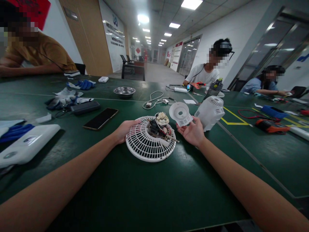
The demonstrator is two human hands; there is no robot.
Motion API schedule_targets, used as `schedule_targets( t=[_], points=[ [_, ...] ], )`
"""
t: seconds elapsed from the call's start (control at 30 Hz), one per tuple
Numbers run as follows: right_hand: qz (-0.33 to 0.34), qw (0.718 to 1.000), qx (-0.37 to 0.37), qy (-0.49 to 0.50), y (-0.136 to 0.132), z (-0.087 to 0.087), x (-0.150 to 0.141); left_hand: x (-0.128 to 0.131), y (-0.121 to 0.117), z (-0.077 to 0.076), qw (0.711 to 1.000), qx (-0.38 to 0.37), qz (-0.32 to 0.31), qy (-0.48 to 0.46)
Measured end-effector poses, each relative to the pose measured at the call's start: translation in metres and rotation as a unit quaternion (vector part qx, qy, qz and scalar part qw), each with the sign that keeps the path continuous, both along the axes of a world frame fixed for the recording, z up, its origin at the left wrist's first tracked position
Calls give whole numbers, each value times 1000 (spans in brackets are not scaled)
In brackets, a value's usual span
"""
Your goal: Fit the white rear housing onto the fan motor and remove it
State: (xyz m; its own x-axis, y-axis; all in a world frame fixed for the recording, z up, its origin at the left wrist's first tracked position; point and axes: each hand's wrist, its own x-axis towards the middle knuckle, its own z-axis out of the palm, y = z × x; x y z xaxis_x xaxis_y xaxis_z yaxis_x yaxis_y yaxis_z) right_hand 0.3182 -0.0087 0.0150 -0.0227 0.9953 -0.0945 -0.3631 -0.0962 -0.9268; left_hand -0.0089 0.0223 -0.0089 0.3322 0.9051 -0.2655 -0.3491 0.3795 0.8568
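Note:
A white round fan grille [142,141] lies in front of me with a motor and wiring [160,125] on its middle. My left hand [125,130] grips the grille's left rim, fingers closed around the edge. A white slotted plastic motor cover [181,113] is held up in my right hand [193,131], tilted so its round face with a central hole shows. Just behind that hand stands a white plastic housing [209,112]. A short metal rod pokes out from the motor toward the right.
A phone [100,118], a metal bowl [124,91] and a white cable [156,100] lie on the green table [145,193]. Gloves [65,98] and a white device [29,145] are at left. A multimeter [271,125] is at right. Several people sit around the table.

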Motion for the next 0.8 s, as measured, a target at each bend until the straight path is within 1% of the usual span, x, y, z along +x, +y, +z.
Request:
schedule_targets(
  t=[0.03, 0.1, 0.17, 0.23, 0.37, 0.43, 0.47, 0.5, 0.53, 0.57, 0.6, 0.67, 0.73, 0.8],
  points=[
    [6, 1000, 14, -6, -4, 1, -6, 0, 0, 0, 1000, 2, 1, 2],
    [12, 997, 70, -23, -12, 3, -18, 1, 0, 0, 1000, 11, -1, 6],
    [14, 989, 140, -51, -20, 4, -29, 1, 0, -1, 1000, 25, -4, 14],
    [23, 978, 188, -92, -28, 7, -36, 2, 0, -2, 999, 42, -6, 26],
    [59, 953, 230, -186, -43, 13, -42, 6, -5, -2, 995, 77, -6, 58],
    [72, 930, 258, -252, -48, 15, -42, 8, -9, 1, 986, 121, 33, 110],
    [73, 915, 274, -286, -50, 15, -41, 8, -11, 2, 974, 161, 63, 148],
    [71, 899, 290, -319, -51, 15, -41, 9, -14, 4, 953, 217, 87, 190],
    [67, 884, 306, -347, -51, 15, -40, 9, -18, 7, 926, 282, 100, 230],
    [62, 870, 321, -369, -51, 15, -39, 9, -21, 9, 896, 347, 97, 261],
    [58, 857, 335, -387, -50, 15, -38, 8, -24, 11, 867, 404, 72, 284],
    [50, 831, 361, -420, -49, 15, -36, 8, -30, 15, 822, 479, 13, 308],
    [50, 810, 381, -442, -48, 15, -34, 8, -34, 19, 793, 516, -23, 322],
    [52, 802, 389, -450, -48, 17, -33, 8, -36, 22, 774, 537, -36, 334]
  ],
)
